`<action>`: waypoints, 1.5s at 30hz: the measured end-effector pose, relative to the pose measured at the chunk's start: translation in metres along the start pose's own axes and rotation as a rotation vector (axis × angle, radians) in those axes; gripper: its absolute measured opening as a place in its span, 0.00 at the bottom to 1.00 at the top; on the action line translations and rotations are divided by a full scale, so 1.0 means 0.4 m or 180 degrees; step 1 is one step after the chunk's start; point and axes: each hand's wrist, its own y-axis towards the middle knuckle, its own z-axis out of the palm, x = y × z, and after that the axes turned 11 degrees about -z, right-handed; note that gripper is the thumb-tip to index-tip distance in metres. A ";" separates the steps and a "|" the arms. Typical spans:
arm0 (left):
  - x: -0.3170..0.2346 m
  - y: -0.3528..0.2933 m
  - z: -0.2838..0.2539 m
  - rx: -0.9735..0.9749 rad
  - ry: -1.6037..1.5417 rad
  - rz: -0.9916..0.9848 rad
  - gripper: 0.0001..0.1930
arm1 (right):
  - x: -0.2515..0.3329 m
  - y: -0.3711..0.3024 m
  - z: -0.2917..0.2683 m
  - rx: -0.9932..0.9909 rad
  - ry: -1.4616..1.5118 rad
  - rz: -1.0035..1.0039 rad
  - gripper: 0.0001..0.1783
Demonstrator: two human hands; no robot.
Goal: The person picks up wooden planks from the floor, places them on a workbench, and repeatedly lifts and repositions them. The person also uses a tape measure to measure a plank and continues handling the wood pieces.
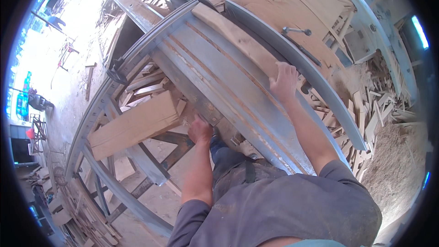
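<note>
A long wooden beam [238, 36] lies on the grey metal machine table [215, 59], beside the raised metal fence on its right. My right hand [284, 81] is closed over the beam's near end, the thumb on its left side. My left hand [200, 130] is curled at the table's left edge, close to the end of a thick wooden block [135, 123]. What its fingers hold, if anything, is hidden. The block rests on a metal frame [148, 162] left of the table. Rust-brown strips run lengthwise along the table top.
Wood offcuts [146, 82] show beneath the frame, and another offcut pile [366, 110] lies at right beside sawdust [388, 155]. A metal handle [297, 31] stands out beyond the fence. A curved metal rail [87, 123] borders the frame at left.
</note>
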 end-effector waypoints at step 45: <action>-0.786 0.332 0.108 0.0142 -0.1203 0.2043 0.42 | -0.198 0.082 0.025 -0.0425 0.0470 -0.1021 0.15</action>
